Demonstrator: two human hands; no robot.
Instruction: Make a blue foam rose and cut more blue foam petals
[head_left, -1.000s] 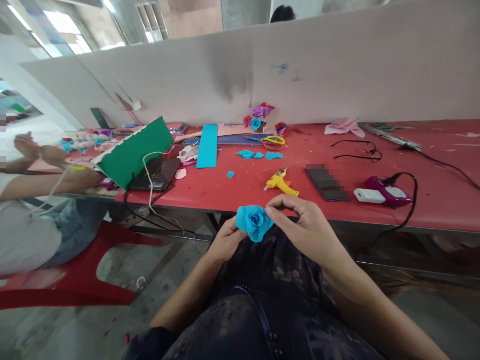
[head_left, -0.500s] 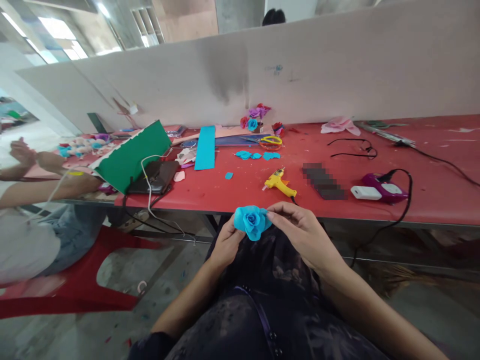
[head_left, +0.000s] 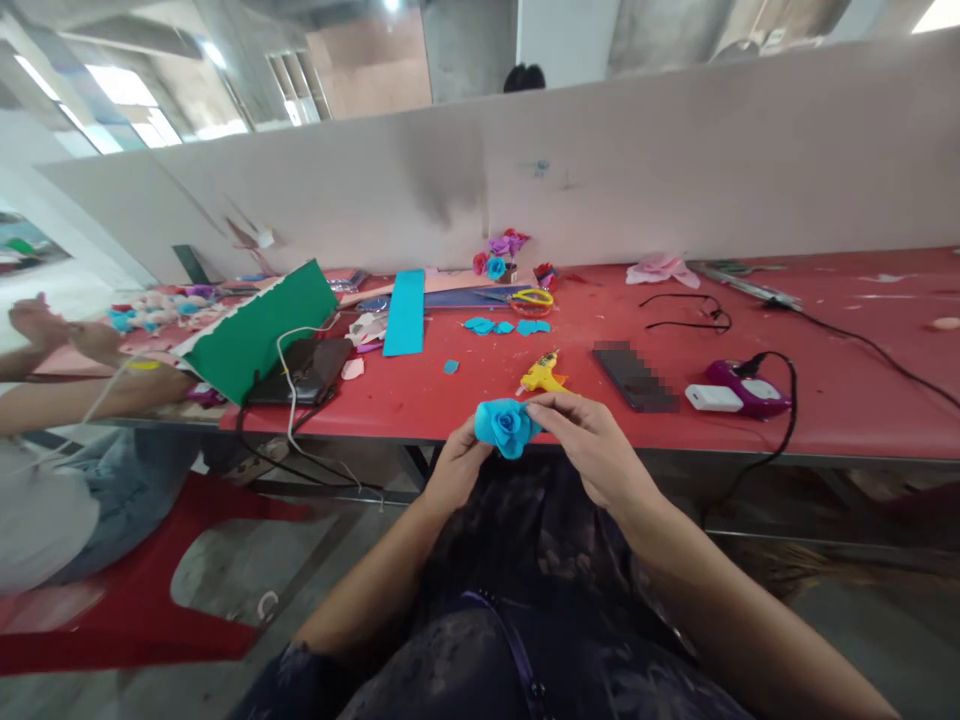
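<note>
A blue paper rose [head_left: 508,426] is held between my hands in front of the table's edge. My left hand [head_left: 456,466] is closed on it from below left; the fingertips are partly hidden behind the petals. With thumb and forefinger, my right hand [head_left: 586,436] pinches a petal at the flower's right side. Just beyond the rose lies a yellow glue gun [head_left: 543,373], its handle partly covered by my right hand. Several blue petals [head_left: 487,326] rest on the red table [head_left: 420,408], with one small blue piece [head_left: 451,367] closer to me.
Blue strip [head_left: 405,315], scissors [head_left: 531,299], paper flowers [head_left: 496,266], phone [head_left: 630,375], glasses [head_left: 690,312] and a purple power socket [head_left: 754,392] with cable lie around. At left are a green board [head_left: 259,335], a black case [head_left: 304,370] and a person's hands [head_left: 64,330].
The view has shifted, so the table sits slightly lower in the picture. Both hands and the rose are now closer to the table edge, and my right hand covers the glue gun's handle.
</note>
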